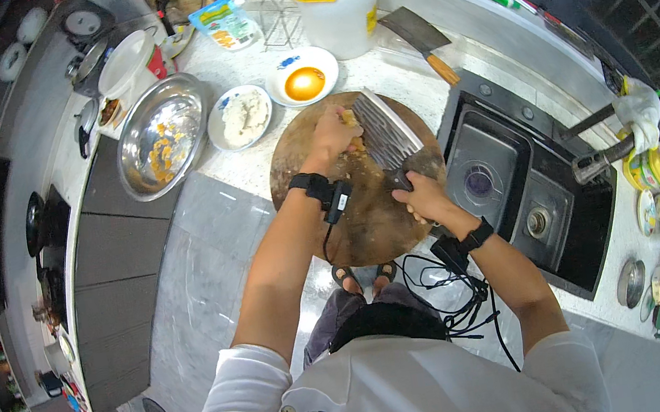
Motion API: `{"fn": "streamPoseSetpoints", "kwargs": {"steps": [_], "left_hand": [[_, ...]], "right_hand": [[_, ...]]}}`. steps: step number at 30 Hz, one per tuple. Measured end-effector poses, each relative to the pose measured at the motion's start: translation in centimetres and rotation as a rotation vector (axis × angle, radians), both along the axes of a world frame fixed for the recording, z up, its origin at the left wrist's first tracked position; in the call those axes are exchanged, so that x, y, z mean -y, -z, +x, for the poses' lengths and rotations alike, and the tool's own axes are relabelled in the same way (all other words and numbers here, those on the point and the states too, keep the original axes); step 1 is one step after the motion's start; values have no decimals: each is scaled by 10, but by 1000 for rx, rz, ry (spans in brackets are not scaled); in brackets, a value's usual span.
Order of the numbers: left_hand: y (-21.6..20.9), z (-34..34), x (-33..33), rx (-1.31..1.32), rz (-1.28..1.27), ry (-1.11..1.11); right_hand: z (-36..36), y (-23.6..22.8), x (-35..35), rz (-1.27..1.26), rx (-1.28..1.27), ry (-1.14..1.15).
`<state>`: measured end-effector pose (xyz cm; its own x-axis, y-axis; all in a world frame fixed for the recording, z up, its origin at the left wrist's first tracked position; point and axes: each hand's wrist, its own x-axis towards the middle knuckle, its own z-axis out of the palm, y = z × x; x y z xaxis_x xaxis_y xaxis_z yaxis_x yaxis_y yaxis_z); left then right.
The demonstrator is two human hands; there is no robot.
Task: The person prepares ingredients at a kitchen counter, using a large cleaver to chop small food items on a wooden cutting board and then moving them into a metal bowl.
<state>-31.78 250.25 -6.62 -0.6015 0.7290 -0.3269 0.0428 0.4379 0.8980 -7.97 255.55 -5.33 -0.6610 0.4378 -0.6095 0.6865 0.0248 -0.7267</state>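
Observation:
A round wooden chopping board (301,155) lies in front of me at the counter's edge. My left hand (330,136) is closed on a piece of yellowish food (353,124) near the board's far side. The exact kind of food cannot be made out. My right hand (426,198) wraps round the dark handle of a broad cleaver (389,131). Its shiny blade looks streaked or ridged, and it lies just right of the food, pointing away from me. The blade's edge on the board is partly hidden by the left fingers and the food.
Behind the board stand a bowl of brown liquid (305,83), a bowl of white paste (246,118) and a white tub with a yellow lid (335,13). A steel basin (136,154) holds yellow bits. Another cleaver (417,33) lies far right, beside the black sink (497,125).

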Motion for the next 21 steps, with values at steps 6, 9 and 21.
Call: {"fn": "streamPoseSetpoints", "kwargs": {"steps": [6,9,21], "left_hand": [[-21,4,10,-22,12,10],[-44,5,24,-85,36,8],[-94,-96,124,-102,86,22]], "right_hand": [[4,-16,12,-53,-23,5],[1,-33,29,-46,-51,60],[-95,-95,139,-24,-130,29]]}}
